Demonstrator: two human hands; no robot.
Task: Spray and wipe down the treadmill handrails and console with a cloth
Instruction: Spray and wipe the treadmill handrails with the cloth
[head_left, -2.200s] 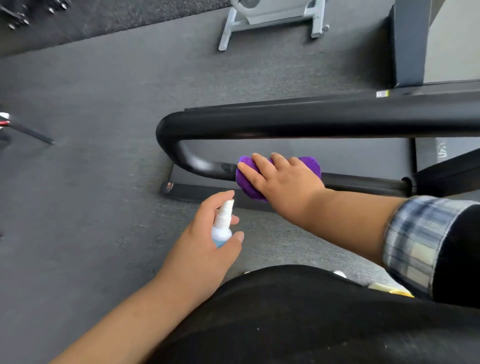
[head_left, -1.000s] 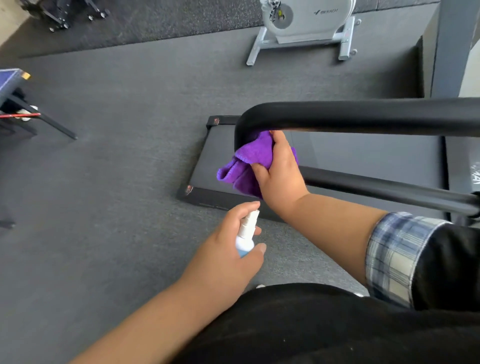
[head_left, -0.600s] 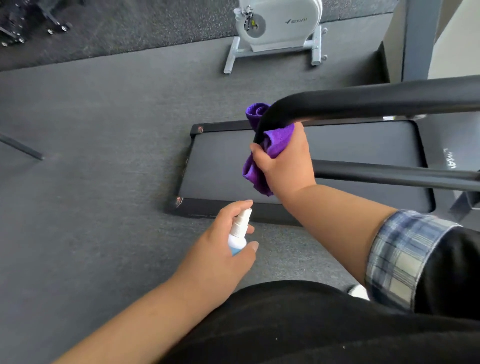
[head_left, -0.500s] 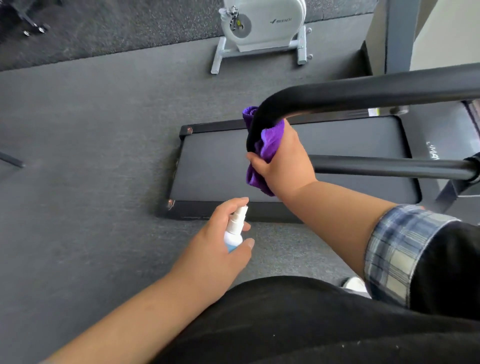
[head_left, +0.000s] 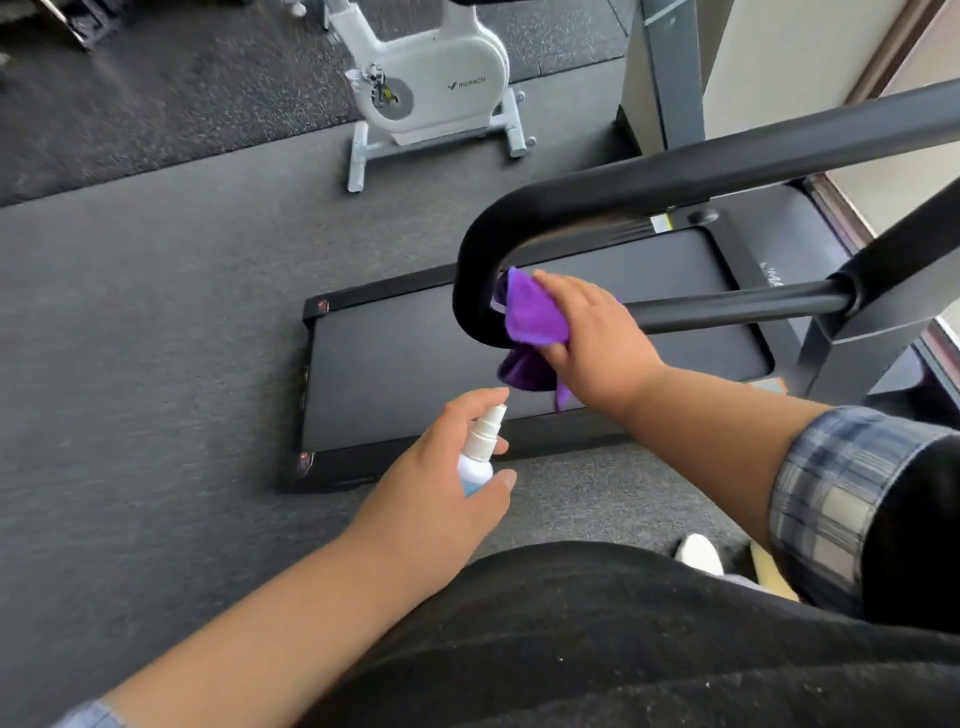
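A black treadmill handrail (head_left: 675, 182) curves down at its left end and runs back right as a thinner lower bar (head_left: 737, 306). My right hand (head_left: 592, 332) grips a purple cloth (head_left: 530, 317) against the inside of that bend, with part of the cloth hanging below. My left hand (head_left: 447, 473) holds a small white spray bottle (head_left: 478, 457) upright below the cloth, index finger over the nozzle. The treadmill belt (head_left: 415, 358) lies on the floor beneath. The console is out of sight.
A white exercise bike (head_left: 431, 88) stands on the grey floor beyond the treadmill. A dark grey post (head_left: 665, 73) rises at the top right beside a pale wall. The treadmill upright (head_left: 857, 332) is at the right.
My right hand carried the cloth from the lower bar up around the handrail's bend, then slid down to the inner side of the curve. My left hand kept holding the bottle.
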